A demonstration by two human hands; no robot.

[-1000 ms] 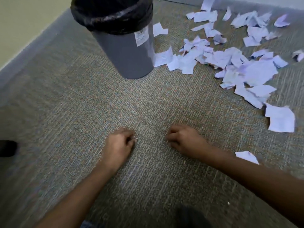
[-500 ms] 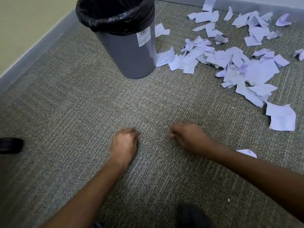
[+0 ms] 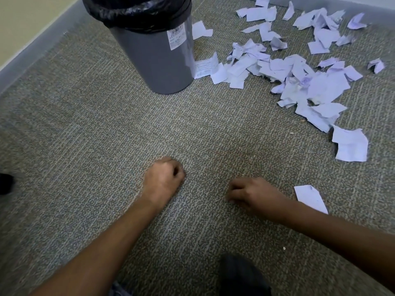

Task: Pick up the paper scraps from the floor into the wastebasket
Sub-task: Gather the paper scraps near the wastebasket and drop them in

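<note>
Beside the bag-lined wastebasket (image 3: pixel 158 58), paper scraps (image 3: pixel 299 77) litter carpet (image 3: pixel 85 129)

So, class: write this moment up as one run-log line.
left hand: curled, holds nothing | right hand: curled on carpet, holds nothing | paper scraps: still on floor, right of wastebasket | stage: none picked up

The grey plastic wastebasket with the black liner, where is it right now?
In the head view the grey plastic wastebasket stands upright on the carpet at top centre, beyond both hands, with the heap of white paper scraps just to its right.
</note>
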